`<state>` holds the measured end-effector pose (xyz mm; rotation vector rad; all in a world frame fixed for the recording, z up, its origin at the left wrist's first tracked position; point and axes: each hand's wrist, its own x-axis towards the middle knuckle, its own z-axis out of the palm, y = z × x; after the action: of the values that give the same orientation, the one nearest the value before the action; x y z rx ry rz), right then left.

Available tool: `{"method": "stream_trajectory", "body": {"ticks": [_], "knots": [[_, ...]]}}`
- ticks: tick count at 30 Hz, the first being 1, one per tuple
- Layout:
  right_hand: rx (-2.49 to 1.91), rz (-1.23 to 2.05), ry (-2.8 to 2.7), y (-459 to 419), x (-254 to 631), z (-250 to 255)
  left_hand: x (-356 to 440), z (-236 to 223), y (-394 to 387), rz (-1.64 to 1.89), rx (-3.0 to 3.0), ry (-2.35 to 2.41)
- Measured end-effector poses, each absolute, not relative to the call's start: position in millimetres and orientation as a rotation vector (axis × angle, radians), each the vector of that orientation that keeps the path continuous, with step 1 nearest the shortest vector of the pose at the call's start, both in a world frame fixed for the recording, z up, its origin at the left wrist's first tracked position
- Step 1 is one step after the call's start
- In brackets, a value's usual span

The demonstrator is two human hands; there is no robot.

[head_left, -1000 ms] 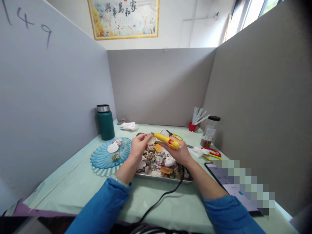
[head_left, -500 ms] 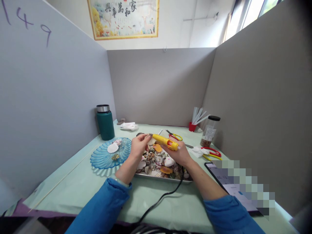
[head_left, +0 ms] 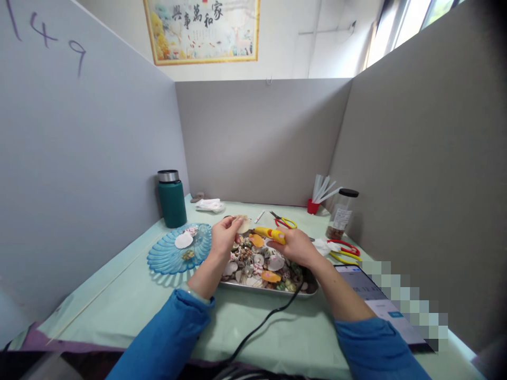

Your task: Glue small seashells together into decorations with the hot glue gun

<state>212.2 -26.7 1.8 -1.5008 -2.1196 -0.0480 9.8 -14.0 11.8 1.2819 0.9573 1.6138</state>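
Observation:
My left hand (head_left: 224, 236) pinches a pale scallop shell (head_left: 244, 225) by its edge, above the far left part of a metal tray. In my right hand (head_left: 299, 247) is a yellow hot glue gun (head_left: 269, 234), its tip pointing left, close to the shell. A black cord trails from it toward the front edge. Mixed shells (head_left: 257, 264), among them orange and white ones, fill the tray (head_left: 261, 289) beneath both hands. Left of my left hand, a blue scalloped glass plate (head_left: 164, 258) carries a white shell (head_left: 184, 240) and smaller pieces.
A green bottle (head_left: 171, 203) stands behind the plate. Scissors (head_left: 285, 221) lie beyond the tray. At the right are a red cup (head_left: 312, 206) of glue sticks, a black-lidded jar (head_left: 341, 214), red-and-yellow handled pliers (head_left: 344, 248) and a phone (head_left: 380, 301). Grey partitions (head_left: 261, 142) enclose the table.
The glue gun's tip has drawn back slightly right and down from my left fingers, and my right hand has shifted right. The pale shell now shows more in my left hand.

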Motion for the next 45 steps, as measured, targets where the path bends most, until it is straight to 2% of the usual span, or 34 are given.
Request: {"method": "stream_trajectory", "body": {"ticks": [6,14,25,45], "knots": [[-1.539,-0.099,-2.327,-31,215,5,10,14,-18,1.563,1.337,0.974],[-1.229,0.314,-2.324,-32,229,11,11,10,-16,1.404,1.421,0.904],[-1.048,0.141,-1.950,-36,191,2,15,12,-24,1.251,1.510,0.899],[-1.048,0.242,-1.848,-35,190,-4,13,15,-29,1.160,1.560,0.815]]}}
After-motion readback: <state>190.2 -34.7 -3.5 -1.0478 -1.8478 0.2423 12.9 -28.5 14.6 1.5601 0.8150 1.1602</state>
